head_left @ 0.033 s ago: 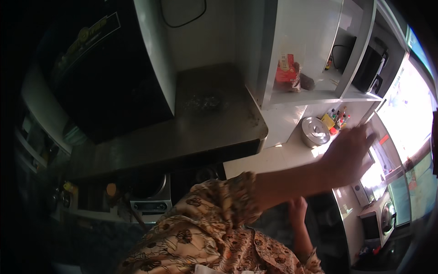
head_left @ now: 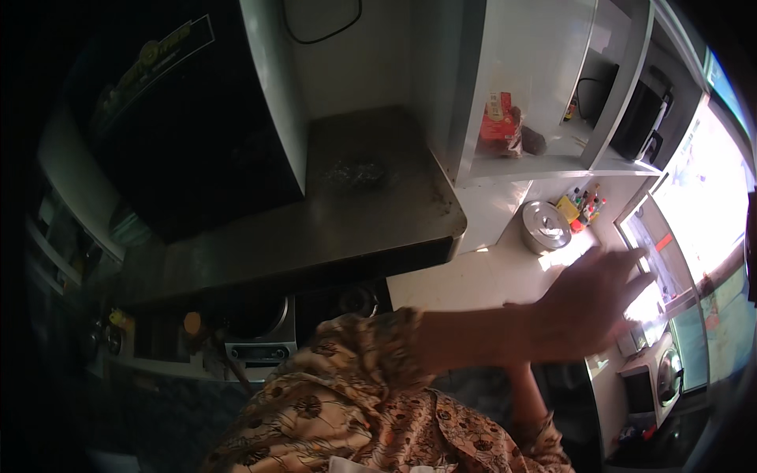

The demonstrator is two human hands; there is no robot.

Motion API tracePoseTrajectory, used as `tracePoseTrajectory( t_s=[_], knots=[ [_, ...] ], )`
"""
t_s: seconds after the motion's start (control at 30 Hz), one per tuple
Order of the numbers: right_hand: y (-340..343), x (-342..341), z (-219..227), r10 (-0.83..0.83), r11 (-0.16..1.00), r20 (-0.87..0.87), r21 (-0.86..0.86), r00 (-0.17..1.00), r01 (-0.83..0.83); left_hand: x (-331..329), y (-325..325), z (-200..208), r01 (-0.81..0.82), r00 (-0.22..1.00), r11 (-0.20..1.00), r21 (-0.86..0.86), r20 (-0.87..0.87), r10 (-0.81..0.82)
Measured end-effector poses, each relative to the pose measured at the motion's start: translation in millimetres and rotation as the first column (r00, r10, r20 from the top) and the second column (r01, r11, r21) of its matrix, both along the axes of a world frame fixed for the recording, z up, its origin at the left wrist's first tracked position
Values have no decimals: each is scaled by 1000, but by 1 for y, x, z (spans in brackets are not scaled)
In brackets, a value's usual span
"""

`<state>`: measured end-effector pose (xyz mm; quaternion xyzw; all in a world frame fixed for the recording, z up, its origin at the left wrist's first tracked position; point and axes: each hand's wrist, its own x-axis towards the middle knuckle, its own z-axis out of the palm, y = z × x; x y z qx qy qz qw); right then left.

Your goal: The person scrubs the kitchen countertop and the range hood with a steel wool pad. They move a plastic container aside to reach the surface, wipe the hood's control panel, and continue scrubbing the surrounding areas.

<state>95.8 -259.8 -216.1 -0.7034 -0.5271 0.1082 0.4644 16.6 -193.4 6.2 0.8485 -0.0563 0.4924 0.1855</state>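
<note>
Left hand stretched out with fingers apart, lidded pot just beyond it

The left hand [head_left: 579, 307] is blurred, its fingers extended and spread, with nothing visible in its grasp. Its bare forearm crosses in front of the right arm, hiding most of the right hand, so I cannot tell whether that one grips anything.

Nearest to the left hand, above and slightly left of it in the view, a silver lidded pot [head_left: 546, 226] sits on the pale counter [head_left: 449, 282]; the pot and hand look apart. Beside the pot, farther above the hand, small bottles [head_left: 587, 209] stand clustered. Right of the fingers is a bright window [head_left: 706, 177]; below and right, a white appliance [head_left: 651, 359].

Farther up and left from the hand, a red packet [head_left: 498, 118] rests on a shelf [head_left: 524, 167], while a black appliance [head_left: 637, 118] occupies another compartment above the hand. Well to the hand's left spreads a metal ledge [head_left: 371, 225], with a silver-fronted stove [head_left: 260, 354] lower down.
</note>
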Motion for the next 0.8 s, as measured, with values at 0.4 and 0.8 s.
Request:
tracePoseTrajectory(
  t_s=[0.4,0.8],
  knots=[
    [291,-143,155,449,817,617,10,646,-577,-282,69,-64,-903,430,430,-7,-70,900],
    [274,-107,146,392,890,798,-204,457,-408,-380,86,-121,-997,77,77,6,5,997]
  ],
)
